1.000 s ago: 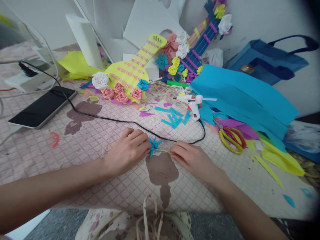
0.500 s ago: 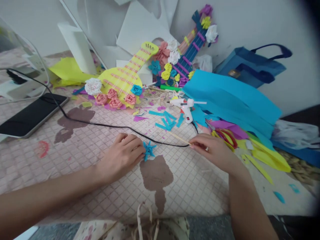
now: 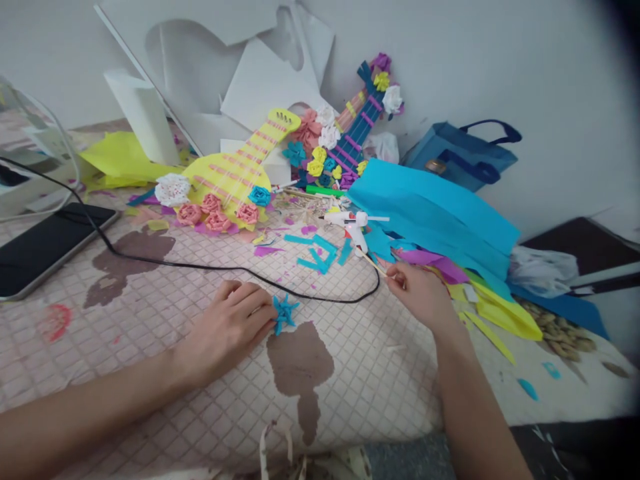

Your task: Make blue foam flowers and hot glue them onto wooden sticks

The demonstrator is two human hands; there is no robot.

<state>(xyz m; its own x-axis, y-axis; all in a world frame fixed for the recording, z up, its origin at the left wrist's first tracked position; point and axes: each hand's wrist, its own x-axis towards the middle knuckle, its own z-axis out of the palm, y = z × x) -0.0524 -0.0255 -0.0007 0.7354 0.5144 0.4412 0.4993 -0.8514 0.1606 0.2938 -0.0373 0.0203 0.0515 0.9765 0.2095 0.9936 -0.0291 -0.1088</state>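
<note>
My left hand (image 3: 227, 327) rests on the pink quilted cloth (image 3: 165, 313) with its fingertips pinching a small blue paper flower (image 3: 284, 312). My right hand (image 3: 420, 293) is closed on a thin wooden stick (image 3: 374, 265), whose far end points up-left toward the white glue gun (image 3: 350, 223). The two hands are well apart. A black cord (image 3: 200, 265) runs across the cloth just beyond the left hand to the glue gun.
A yellow paper guitar (image 3: 235, 177) with paper roses and a blue guitar (image 3: 355, 133) lie at the back. Blue crepe paper (image 3: 435, 213), yellow and purple sheets lie right. A phone (image 3: 45, 243) sits left, a blue bag (image 3: 460, 157) behind, blue scraps (image 3: 317, 250) in the middle.
My right hand pulled the stick out of the blue flower and carried it right and up toward the glue gun. The left hand kept the flower on the cloth.
</note>
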